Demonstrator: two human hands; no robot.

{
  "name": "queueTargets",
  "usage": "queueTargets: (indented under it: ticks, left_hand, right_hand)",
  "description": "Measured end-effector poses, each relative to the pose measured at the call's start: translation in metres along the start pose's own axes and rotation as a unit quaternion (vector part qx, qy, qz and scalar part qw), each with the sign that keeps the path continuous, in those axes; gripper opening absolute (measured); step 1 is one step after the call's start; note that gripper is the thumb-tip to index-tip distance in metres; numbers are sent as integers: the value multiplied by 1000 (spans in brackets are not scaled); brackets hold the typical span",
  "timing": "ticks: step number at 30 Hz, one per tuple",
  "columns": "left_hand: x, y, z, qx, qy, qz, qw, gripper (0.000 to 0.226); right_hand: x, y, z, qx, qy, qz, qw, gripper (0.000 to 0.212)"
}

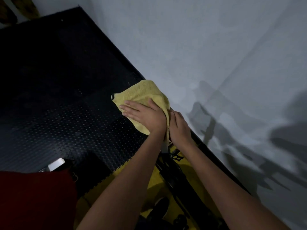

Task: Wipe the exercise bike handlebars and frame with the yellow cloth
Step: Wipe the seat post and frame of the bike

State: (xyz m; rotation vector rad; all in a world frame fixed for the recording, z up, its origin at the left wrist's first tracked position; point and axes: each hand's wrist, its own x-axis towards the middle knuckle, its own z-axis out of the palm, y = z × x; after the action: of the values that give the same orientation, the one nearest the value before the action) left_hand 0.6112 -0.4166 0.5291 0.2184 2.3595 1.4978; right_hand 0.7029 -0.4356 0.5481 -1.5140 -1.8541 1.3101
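A pale grey wall [216, 55] fills the upper right, with shadows of bike parts and arms cast across its lower part. Against the foot of that wall lies a black studded floor mat [58, 97], reaching away to the upper left. Nearer than the mat along the wall, yellow floor tiles [187, 176] show under the dark bike frame [171, 173], whose tubes run down toward the bottom edge; most of it is dim and hidden by the two forearms crossing over it. A red garment [33, 200] covers the lower left corner, far from the wall, and a small pale metal part [55, 164] shows just above it.

The yellow cloth [144, 95] sits close to the wall's foot, draped over a bike part of which only a black tip [113, 97] pokes out at its far-left edge. The left hand [144, 113] lies flat on the cloth, fingers straight and pressing. The right hand [178, 125], on the wall side and touching the left, curls its fingers over the cloth's near edge and grips there.
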Motion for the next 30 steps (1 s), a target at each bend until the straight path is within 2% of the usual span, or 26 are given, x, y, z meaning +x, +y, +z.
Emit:
queueTargets:
  ticks: [7,10,14,21,26,30]
  left_hand:
    - [43,-1,0,-36,66,-46,996,78]
    - [69,1,-5,-22,88,-63,994,65]
    - [86,2,-15,-11,78,-53,995,52]
    - [40,-12,-15,-41,44,-24,998,79]
    - [10,-10,-11,-76,-6,-98,992,87]
    - [35,6,-2,-85,47,-161,982,83]
  right_hand:
    - [0,5,0,12,-11,-21,1000,42]
    - [-1,5,2,19,-7,-15,1000,44]
    - [0,7,4,-31,3,-20,999,44]
    - [0,8,7,-28,10,-21,999,43]
    - [2,13,7,-22,22,-26,999,34]
    - [6,15,7,-39,33,-49,998,39]
